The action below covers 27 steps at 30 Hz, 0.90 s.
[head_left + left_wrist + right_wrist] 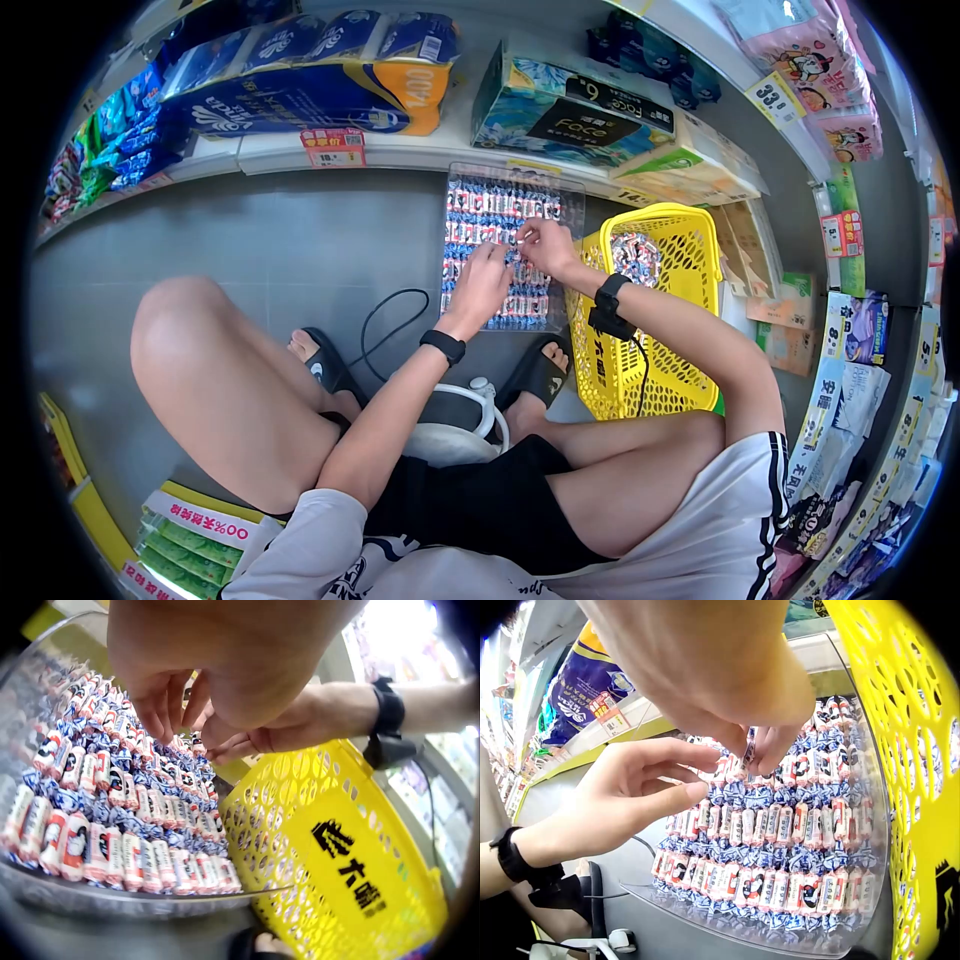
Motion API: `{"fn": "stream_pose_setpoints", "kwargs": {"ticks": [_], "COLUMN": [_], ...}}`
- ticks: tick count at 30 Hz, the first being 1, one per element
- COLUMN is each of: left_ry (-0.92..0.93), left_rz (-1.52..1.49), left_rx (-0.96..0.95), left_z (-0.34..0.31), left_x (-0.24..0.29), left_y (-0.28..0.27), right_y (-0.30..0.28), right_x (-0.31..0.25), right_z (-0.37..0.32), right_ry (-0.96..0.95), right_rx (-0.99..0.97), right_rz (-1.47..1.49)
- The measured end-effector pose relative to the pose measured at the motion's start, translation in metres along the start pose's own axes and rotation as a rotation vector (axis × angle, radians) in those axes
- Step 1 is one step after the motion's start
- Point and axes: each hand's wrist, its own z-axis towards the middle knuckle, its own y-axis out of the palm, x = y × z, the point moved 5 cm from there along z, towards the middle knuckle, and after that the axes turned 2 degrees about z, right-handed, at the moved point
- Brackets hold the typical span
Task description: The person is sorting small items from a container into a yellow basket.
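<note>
The left hand (480, 285) hovers over the clear tray (512, 170) on the floor, fingers loosely extended, grip empty. Just beyond it, the right hand (545, 245) pinches one candy (748, 752) in a fingertip grip, long axis upright. Directly below lie the candy rows (780, 825), long axes pointing away from the person. The yellow basket (650, 212) stands to the right of the tray.

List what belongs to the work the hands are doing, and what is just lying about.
In the work: clear plastic tray; red, white and blue wrapped sweets; yellow plastic mesh basket; left hand; right hand, pinching one sweet.
Lying about: blue and orange tissue packs on the shelf; teal carton; black cable on the floor.
</note>
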Motion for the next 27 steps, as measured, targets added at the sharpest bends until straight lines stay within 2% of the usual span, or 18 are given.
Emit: {"fn": "stream_pose_setpoints", "kwargs": {"ticks": [1, 3, 7, 8, 11, 17, 23, 27], "left_ry": [-0.002, 0.184, 0.255, 0.216, 0.225, 0.239, 0.248, 0.262], "left_rz": [0.002, 0.177, 0.339, 0.367, 0.472, 0.614, 0.621, 0.670], "left_rx": [0.000, 0.058, -0.010, -0.087, -0.087, -0.131, -0.180, -0.247], "left_z": [-0.001, -0.002, -0.007, -0.008, -0.010, -0.014, -0.014, -0.014], "left_x": [-0.003, 0.004, 0.010, 0.008, 0.003, -0.011, -0.018, -0.014], "left_y": [0.002, -0.001, 0.002, 0.005, 0.009, 0.022, 0.031, 0.032], "right_y": [0.001, 0.001, 0.009, 0.011, 0.016, 0.021, 0.031, 0.032], "right_x": [0.001, 0.003, 0.000, 0.000, 0.002, 0.021, 0.014, 0.016], "right_z": [0.003, 0.011, 0.029, 0.032, 0.032, 0.027, 0.027, 0.028], "right_ry": [-0.001, -0.005, -0.073, -0.067, -0.054, -0.019, -0.091, -0.040], "right_rx": [-0.002, 0.058, 0.002, -0.033, -0.108, -0.130, -0.156, -0.161], "right_rz": [0.002, -0.086, -0.060, -0.126, -0.137, 0.007, -0.160, -0.106]}}
